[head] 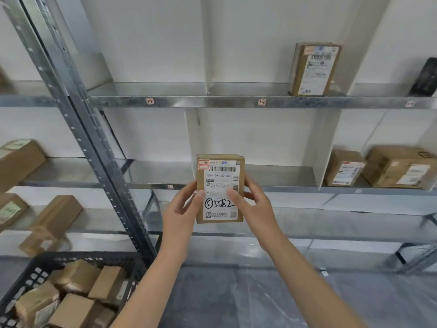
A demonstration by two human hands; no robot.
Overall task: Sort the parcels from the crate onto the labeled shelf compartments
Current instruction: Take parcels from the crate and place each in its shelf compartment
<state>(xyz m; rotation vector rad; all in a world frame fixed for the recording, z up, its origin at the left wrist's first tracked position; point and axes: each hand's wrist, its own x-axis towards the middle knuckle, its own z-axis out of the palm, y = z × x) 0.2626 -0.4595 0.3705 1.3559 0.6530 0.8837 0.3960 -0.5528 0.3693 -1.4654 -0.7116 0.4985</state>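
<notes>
Before metal shelves [212,101], both hands [220,209] clasp an upright parcel [220,188].

Both arms up and reaching forward.
Left hand [182,209] and right hand [254,204] pinch inward, thumbs in front, fingers curled behind.

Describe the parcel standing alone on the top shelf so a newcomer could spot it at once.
Start at the metal shelving unit and follow its top shelf right to the compartment tagged 1-2. The brown cardboard parcel stands upright at that bay's right end, white shipping label facing out. It is the only box on that level; its neighbour is a dark package one bay right.
</notes>
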